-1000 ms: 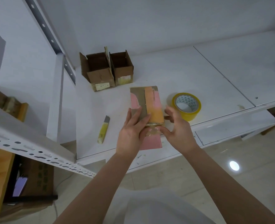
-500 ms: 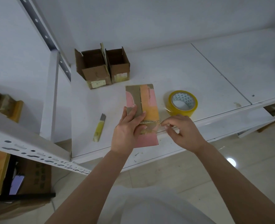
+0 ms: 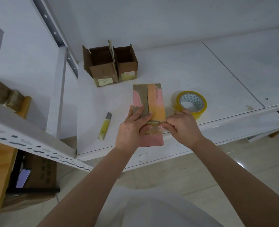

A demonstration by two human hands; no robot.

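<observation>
Right hand (image 3: pixel 183 126) has come back onto the flat box (image 3: pixel 153 102); half a second ago it hung just off the box's right side, and now its curled fingertips meet the clear tape strip (image 3: pixel 153 122) at the box's right edge, thumb and forefinger pinching the crumpled tape there. Left hand (image 3: pixel 132 128) has not shifted: palm down on the left half of the box, fingers straight and pressed flat on top, thumb lying along the near side of the tape strip. The box has stayed put too, lying flat near the front edge of the white shelf (image 3: pixel 201 66), long side running front to back, its near end reaching that edge. Top of the box is patchy: bare brown card on the left, an orange band down the middle, pink on both sides and at the near end. The tape strip crosses it side to side, wrinkled, between the two hands. Tape roll (image 3: pixel 192 102), yellowish, lies flat just right of the box by the front edge, partly behind the right hand's knuckles; cannot tell if they touch. Yellow knife (image 3: pixel 105 126) lies left of the box, apart from it, pointing roughly front to back. Two open cartons (image 3: pixel 101 68) stand side by side touching, toward the back left corner of the shelf, flaps up, labels on their near faces. Both forearms come in from the bottom of the view
</observation>
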